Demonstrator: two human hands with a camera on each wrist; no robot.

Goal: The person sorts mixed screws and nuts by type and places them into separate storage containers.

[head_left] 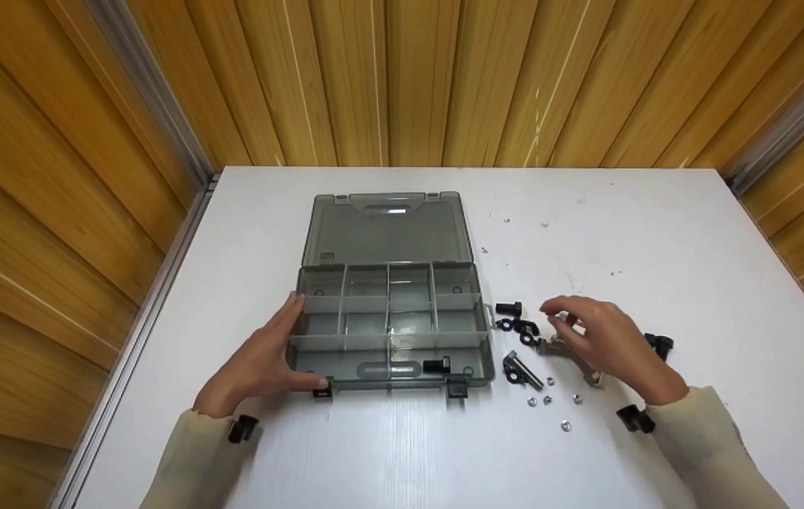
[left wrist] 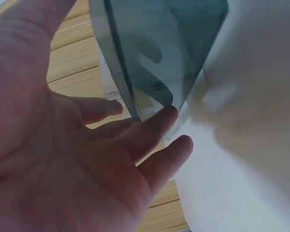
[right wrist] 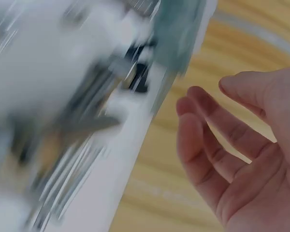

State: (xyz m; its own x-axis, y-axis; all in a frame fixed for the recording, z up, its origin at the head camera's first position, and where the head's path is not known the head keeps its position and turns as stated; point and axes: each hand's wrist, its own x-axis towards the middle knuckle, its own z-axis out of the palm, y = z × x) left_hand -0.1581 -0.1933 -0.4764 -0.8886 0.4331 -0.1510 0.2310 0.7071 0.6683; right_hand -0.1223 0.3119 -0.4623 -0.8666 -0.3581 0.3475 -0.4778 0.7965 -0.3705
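Observation:
A grey translucent compartment box lies with its lid swung back. My left hand touches its left side with outstretched fingers, the thumb at the front-left latch; the left wrist view shows the fingertips against the box wall. One black bolt lies in the front compartment. Over the loose hardware to the right hovers my right hand, fingers loosely bent and holding nothing in the right wrist view. Near it are a black bolt, black nuts and a silver bolt. Brownish bolts are partly hidden under the hand.
Several small silver nuts lie in front of the bolts. More black bolts lie beyond the right hand. Small specks dot the white table at the back right. Wood-patterned panels wall the table at the back and sides.

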